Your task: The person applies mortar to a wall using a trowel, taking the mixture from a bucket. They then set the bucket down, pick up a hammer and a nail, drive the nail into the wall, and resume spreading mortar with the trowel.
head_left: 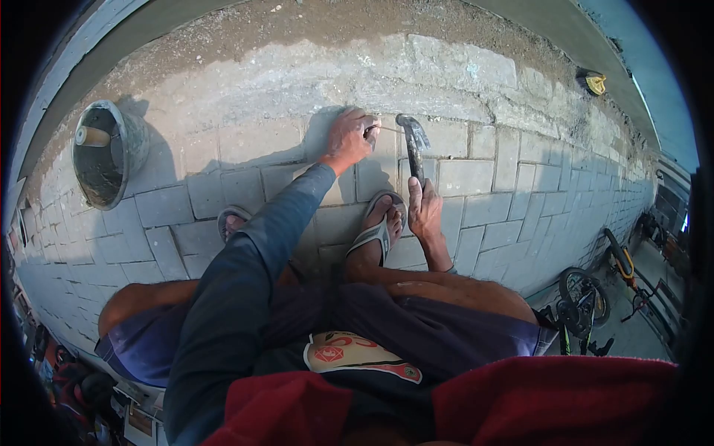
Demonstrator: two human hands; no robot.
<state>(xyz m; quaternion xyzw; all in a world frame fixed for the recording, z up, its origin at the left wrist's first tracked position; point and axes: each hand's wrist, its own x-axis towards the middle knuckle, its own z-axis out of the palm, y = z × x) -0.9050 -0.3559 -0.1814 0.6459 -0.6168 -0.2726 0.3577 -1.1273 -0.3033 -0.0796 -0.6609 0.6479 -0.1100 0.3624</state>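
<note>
My left hand, at the end of a dark blue sleeve, is closed low over the grey paving blocks. From its fingers a thin metal rod points right, toward the hammer; the rest of the rod is hidden in the grip. My right hand is wrapped around the dark handle of a claw hammer, the thumb lying along it. The hammer's head is right at the rod's end, near a rough strip of pale mortar.
A mortar-stained bucket lies tilted at left with a pale cylindrical piece inside. My sandalled foot is close below the hands. Loose sand borders the mortar. A yellow-black object sits far right; a bicycle stands lower right.
</note>
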